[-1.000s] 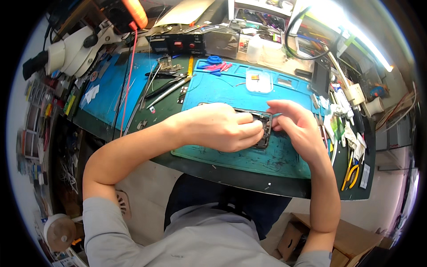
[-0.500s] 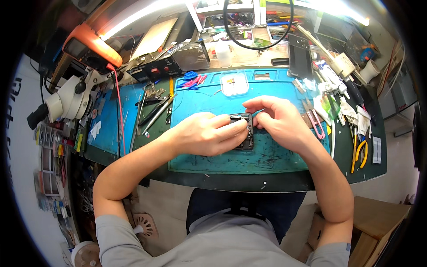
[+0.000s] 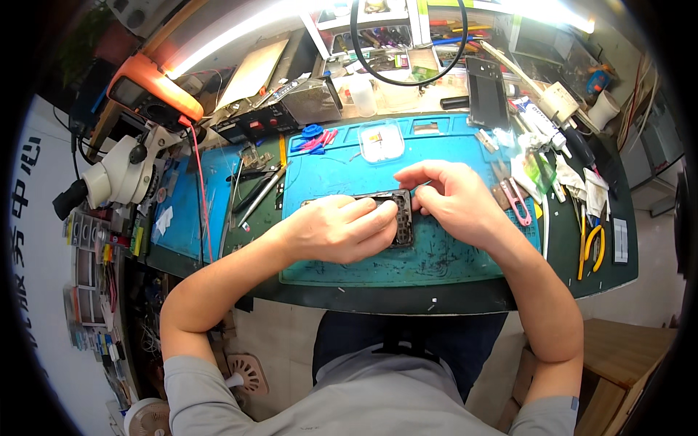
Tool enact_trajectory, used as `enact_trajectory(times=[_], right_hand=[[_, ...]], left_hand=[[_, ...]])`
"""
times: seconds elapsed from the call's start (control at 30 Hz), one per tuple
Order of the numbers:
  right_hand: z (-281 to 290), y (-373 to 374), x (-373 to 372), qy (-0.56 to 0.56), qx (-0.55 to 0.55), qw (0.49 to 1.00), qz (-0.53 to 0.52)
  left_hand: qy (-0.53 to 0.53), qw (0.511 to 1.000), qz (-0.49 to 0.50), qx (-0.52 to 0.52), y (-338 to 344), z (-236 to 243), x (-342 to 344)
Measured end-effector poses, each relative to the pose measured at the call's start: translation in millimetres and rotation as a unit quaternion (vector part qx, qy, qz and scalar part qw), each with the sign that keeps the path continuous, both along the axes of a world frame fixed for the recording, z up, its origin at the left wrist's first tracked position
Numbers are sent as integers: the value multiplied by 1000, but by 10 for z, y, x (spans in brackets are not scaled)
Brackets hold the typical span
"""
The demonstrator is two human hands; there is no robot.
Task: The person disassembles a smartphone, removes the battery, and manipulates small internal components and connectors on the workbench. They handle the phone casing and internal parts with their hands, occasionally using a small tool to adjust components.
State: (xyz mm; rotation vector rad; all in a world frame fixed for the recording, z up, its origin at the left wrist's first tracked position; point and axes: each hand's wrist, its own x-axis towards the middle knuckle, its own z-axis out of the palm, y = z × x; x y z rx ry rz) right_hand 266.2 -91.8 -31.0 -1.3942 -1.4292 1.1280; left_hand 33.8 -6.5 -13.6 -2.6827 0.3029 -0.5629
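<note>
— Blue silicone mat (image 3: 436, 258) under everything, is it? Where's the phone?

— Yes. The dark opened phone (image 3: 396, 218) lies flat on that mat, near its middle, between my two hands.

— What's your left hand doing?

— My left hand (image 3: 338, 229) is curled over the phone's left part, fingers pressing it down onto the mat.

— And the right?

— My right hand (image 3: 451, 200) is closed at the phone's upper right corner, fingertips pinched together there; whether they grip something small I cannot tell.

— Anything close by?

— Pink-handled snips (image 3: 518, 207) just right of my right hand, yellow pliers (image 3: 592, 247) farther right, black tweezers (image 3: 258, 192) left, a microscope (image 3: 120, 178) at the far left.
</note>
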Motion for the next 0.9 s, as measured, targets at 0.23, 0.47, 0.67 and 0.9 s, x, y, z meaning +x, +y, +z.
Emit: enact_trajectory(times=[0.23, 0.47, 0.67, 0.9], right_hand=[[58, -18, -20, 23, -6, 1000, 6], [1, -5, -5, 34, -4, 999, -4], [32, -6, -9, 17, -20, 1000, -1], [-11, -10, -40, 17, -7, 1000, -22]], left_hand=[[-41, 997, -4, -59, -4, -110, -4], [-25, 992, 5, -124, 12, -56, -42], [-47, 976, 39, -207, 3, -60, -42], [-197, 918, 133, -317, -20, 27, -19]])
